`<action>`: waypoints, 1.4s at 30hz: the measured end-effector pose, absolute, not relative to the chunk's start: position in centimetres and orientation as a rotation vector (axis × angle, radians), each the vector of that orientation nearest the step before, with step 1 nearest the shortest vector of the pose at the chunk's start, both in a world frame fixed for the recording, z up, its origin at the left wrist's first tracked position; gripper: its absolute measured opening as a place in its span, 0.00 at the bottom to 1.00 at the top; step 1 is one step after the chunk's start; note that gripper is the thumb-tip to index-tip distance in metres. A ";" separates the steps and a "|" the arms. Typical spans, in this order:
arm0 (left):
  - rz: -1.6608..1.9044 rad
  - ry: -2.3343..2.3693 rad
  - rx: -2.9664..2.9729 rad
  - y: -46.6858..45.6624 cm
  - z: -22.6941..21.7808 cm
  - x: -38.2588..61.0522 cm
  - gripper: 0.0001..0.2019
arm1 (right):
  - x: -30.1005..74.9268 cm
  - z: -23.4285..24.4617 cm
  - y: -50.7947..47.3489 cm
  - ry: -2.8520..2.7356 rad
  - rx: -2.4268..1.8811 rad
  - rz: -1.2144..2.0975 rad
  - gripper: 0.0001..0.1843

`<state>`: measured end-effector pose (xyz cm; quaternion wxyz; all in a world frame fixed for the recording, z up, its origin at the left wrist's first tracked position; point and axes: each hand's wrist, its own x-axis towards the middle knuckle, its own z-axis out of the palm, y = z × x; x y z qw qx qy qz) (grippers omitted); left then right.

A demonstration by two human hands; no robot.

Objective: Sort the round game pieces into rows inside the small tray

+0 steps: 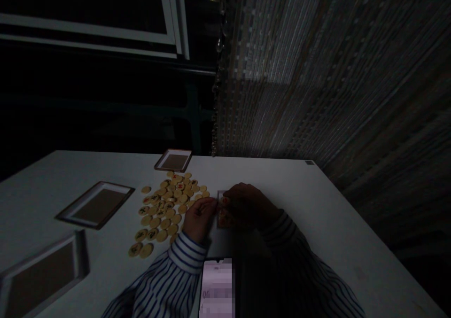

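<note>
My left hand (200,218) is closed, thumb and fingertips pinched together at the left edge of a small shallow box (219,224). A dark patch shows between its fingers, too dim to name. From the right, my right hand (252,203) curls over the same box, its fingers bent downward and deep in shadow. Beneath its fingertips a round xiangqi piece with a red character (224,199) is visible. More red-marked pieces (225,218) lie inside the box; my right hand hides the rest. Left of my hands spreads a loose heap of round wooden xiangqi pieces (165,224), some with black or red characters.
Three shallow trays or lids lie on the white table (338,243): one at the back (172,169), one at left (97,226), one at near left (78,257). A lit phone (216,287) rests by the near edge. A string curtain (282,97) hangs behind.
</note>
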<state>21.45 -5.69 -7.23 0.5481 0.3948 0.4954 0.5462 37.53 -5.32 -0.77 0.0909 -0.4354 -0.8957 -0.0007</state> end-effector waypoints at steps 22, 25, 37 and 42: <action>1.233 1.334 1.352 -5.5 -8.8 21.3 0.12 | 39.0 -2.9 -4.6 -2.796 -1.788 0.223 0.15; 1.223 1.343 1.416 -5.5 -9.4 21.3 0.12 | 38.8 -3.0 -4.6 -2.804 -1.802 0.227 0.16; 1.171 1.354 1.475 -5.3 -9.9 21.2 0.13 | 38.7 -3.0 -4.5 -2.802 -1.869 0.292 0.17; 1.189 1.349 1.458 -5.3 -10.1 21.2 0.13 | 38.9 -3.0 -4.7 -2.828 -1.836 0.259 0.16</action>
